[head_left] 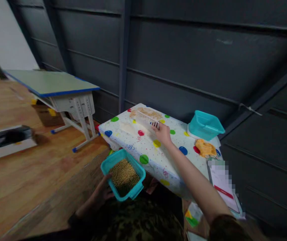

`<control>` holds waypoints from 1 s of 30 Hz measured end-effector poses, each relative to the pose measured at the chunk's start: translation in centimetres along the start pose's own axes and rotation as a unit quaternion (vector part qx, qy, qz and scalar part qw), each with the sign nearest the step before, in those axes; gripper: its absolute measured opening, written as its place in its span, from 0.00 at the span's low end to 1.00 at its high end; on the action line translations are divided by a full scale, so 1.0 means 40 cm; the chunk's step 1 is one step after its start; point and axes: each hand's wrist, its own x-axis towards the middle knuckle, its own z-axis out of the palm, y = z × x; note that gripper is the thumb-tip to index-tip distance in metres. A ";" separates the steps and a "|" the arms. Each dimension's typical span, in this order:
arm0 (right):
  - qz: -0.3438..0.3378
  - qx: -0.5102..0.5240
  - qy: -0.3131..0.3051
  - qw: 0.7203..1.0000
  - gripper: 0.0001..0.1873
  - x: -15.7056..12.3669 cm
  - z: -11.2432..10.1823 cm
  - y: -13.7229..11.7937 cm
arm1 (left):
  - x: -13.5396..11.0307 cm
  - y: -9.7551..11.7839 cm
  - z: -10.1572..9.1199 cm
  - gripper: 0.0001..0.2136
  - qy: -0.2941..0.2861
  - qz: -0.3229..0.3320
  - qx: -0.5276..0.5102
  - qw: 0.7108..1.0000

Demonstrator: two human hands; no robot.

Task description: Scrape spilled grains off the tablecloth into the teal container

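My left hand (pixel 102 193) grips the near left side of a teal tub (pixel 135 169) filled with small tan beans, held below the table's edge. My right hand (pixel 162 132) reaches across the dotted tablecloth (pixel 148 147) and closes on the near end of a clear slotted basket (pixel 147 118), which holds more tan material. Pale patches of something lie on the cloth beside the basket.
An empty teal tub (pixel 205 125) stands at the table's far right, with an orange cloth (pixel 205 147) in front of it. A clipboard with paper (pixel 222 185) lies on the near right corner. A grey-topped desk (pixel 58 87) stands to the left on the wooden floor.
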 end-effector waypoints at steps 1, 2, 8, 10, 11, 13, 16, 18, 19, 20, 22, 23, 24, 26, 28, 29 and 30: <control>-0.005 -0.003 0.000 1.000 0.13 -0.006 0.007 -0.005 | -0.002 0.002 0.004 0.34 0.004 0.002 0.004 1.000; -0.011 -0.005 -0.002 1.000 0.12 -0.012 0.013 -0.010 | -0.005 0.005 0.008 0.33 0.009 0.002 0.007 1.000; -0.048 -0.006 -0.035 0.998 0.09 -0.058 0.032 -0.044 | -0.022 0.017 0.025 0.30 0.015 -0.008 0.014 1.000; -0.058 -0.007 -0.045 0.997 0.08 -0.070 0.036 -0.056 | -0.019 0.016 0.022 0.31 0.012 -0.004 0.011 1.000; -0.063 -0.009 -0.048 0.997 0.09 -0.075 0.037 -0.061 | -0.016 0.015 0.020 0.31 0.018 -0.006 0.010 1.000; -0.067 -0.011 -0.049 0.996 0.09 -0.078 0.036 -0.071 | -0.011 0.012 0.017 0.32 0.023 -0.011 0.010 1.000; -0.058 -0.012 -0.034 0.998 0.10 -0.074 0.013 -0.075 | -0.013 0.014 0.024 0.33 0.033 -0.018 0.006 0.999; -0.046 -0.019 -0.008 0.999 0.10 -0.075 -0.019 -0.068 | -0.022 0.019 0.035 0.34 0.046 -0.018 0.004 0.999; -0.040 -0.026 0.007 0.999 0.10 -0.080 -0.039 -0.062 | -0.028 0.022 0.041 0.34 0.052 -0.019 0.004 0.998; -0.035 -0.037 0.022 0.998 0.09 -0.089 -0.058 -0.054 | -0.032 0.024 0.046 0.33 0.055 -0.020 0.006 0.998; -0.026 -0.070 0.042 0.996 0.09 -0.120 -0.091 -0.039 | -0.035 0.024 0.047 0.31 0.051 -0.018 0.007 0.999; -0.023 -0.090 0.046 0.995 0.10 -0.142 -0.102 -0.032 | -0.033 0.021 0.044 0.31 0.047 -0.018 0.007 0.999; -0.022 -0.109 0.043 0.993 0.11 -0.165 -0.108 -0.027 | -0.027 0.017 0.037 0.31 0.044 -0.016 0.007 0.999; -0.025 -0.144 0.018 0.989 0.14 -0.210 -0.106 -0.023 | -0.009 0.004 0.020 0.31 0.038 -0.012 0.008 0.999; -0.028 -0.178 -0.014 0.984 0.17 -0.244 -0.090 -0.028 | 0.010 -0.009 0.002 0.31 0.030 0.002 0.010 0.999; -0.029 -0.194 -0.028 0.980 0.18 -0.255 -0.080 -0.033 | 0.018 -0.014 -0.005 0.31 0.032 -0.001 0.012 0.999; -0.029 -0.210 -0.039 0.977 0.20 -0.262 -0.071 -0.039 | 0.025 -0.018 -0.010 0.31 0.032 -0.004 0.012 0.999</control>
